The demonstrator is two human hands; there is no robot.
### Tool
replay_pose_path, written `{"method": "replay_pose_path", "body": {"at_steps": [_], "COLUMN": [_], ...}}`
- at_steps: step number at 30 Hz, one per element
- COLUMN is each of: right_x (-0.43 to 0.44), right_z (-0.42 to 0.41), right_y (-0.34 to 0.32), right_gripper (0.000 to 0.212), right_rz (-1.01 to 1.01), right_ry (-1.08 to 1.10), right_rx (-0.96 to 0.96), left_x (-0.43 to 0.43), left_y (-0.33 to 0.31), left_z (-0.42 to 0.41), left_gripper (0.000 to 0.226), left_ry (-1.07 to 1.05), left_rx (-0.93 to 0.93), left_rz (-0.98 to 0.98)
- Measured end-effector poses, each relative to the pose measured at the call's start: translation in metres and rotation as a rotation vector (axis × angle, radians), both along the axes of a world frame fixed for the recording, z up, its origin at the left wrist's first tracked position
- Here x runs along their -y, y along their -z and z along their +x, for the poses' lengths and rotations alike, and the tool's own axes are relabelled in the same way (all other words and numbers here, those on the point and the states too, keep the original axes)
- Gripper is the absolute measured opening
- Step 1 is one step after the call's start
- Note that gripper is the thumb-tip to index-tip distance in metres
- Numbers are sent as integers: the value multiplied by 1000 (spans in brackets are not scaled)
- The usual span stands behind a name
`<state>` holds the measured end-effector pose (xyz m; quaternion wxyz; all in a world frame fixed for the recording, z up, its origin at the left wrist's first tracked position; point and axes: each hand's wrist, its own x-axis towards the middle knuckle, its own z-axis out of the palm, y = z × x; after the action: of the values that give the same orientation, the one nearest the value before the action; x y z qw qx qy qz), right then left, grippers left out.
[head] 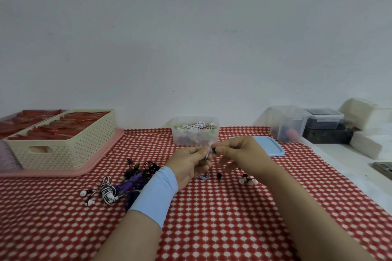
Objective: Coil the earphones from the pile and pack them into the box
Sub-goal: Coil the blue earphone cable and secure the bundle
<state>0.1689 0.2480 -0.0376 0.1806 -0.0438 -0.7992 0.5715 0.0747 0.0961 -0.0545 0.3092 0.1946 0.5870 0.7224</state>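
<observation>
earphones (135, 178) lie piled on the checked tabletop (212, 218) at left. the left hand (191, 163) pinches what seems a blue earphone cord (207, 155), and the right hand (239, 152) pinches its dark end; the clear box (195, 135) stands just behind them.

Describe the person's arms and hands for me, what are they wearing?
Two bare hands, no gloves. The left hand has a wide light-blue fabric band around the wrist, with the forearm uncovered behind it. The right hand and its forearm wear nothing visible: no sleeve, band or watch.
</observation>
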Motion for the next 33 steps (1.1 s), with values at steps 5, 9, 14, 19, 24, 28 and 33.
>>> {"method": "replay_pose_path", "body": {"at_steps": [5,9,14,19,24,28,33], "right_x": [-3,-3,-4,-6,-6,-5,2], "right_z": [6,6,7,6,5,4,4], "right_y": [-3,-2,-3,-2,-2,-1,-5], "right_gripper": [14,12,16,10,3,8,17], "right_rz": [-102,-130,-206,-170,-150,-166,-119], "right_ry": [-71,-84,-128,-157,-119,2,16], "right_rx": [81,100,113,165,217,52,-4], "left_x": [4,5,5,5,5,-3,-5], "left_y": [-1,-4,-5,-3,-1,-1,-1], "left_z": [1,3,6,4,2,5,6], "left_gripper": [16,18,21,22,20,16,17], "left_ry": [62,112,146,188,179,61,-23], "left_rx": [-14,-22,19,29,9,-8,-13], "left_rz": [-35,-41,7,-16,-50,13,35]}}
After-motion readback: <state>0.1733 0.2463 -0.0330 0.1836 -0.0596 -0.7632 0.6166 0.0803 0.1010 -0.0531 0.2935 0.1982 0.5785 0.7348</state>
